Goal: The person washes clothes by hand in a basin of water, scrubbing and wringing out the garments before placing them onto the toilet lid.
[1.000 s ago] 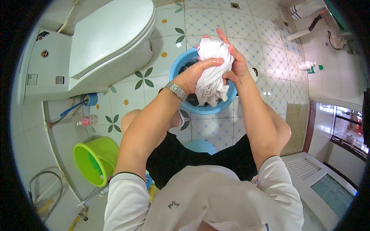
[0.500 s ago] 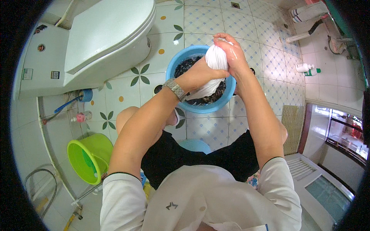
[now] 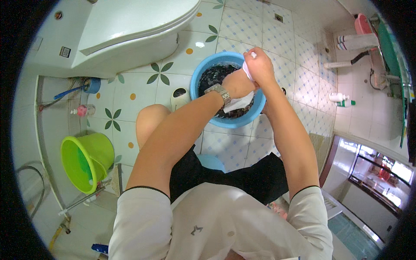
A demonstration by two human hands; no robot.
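Note:
A white cloth (image 3: 239,103) is gripped in both my hands above a round blue basin (image 3: 196,102). My left hand (image 3: 238,83), with a metal watch on its wrist, is closed around the cloth's lower part. Just beyond it, my right hand (image 3: 261,68) is a fist around the upper part, a small tip poking out at the top. The cloth's loose end hangs over the basin. Dark wet fabric (image 3: 211,78) lies in water inside the basin, partly hidden by my left hand and the cloth.
At the upper left stands a white toilet (image 3: 143,26). A green bucket (image 3: 89,162), a pink bottle (image 3: 82,110) and a blue brush holder (image 3: 91,85) are along the left wall. White and green bottles (image 3: 342,99) lie by the right wall. A floor drain (image 3: 278,17) is at the far side.
My hands have turned and closed tighter on the white cloth, twisting it; much less of it shows between them. The view has shifted slightly.

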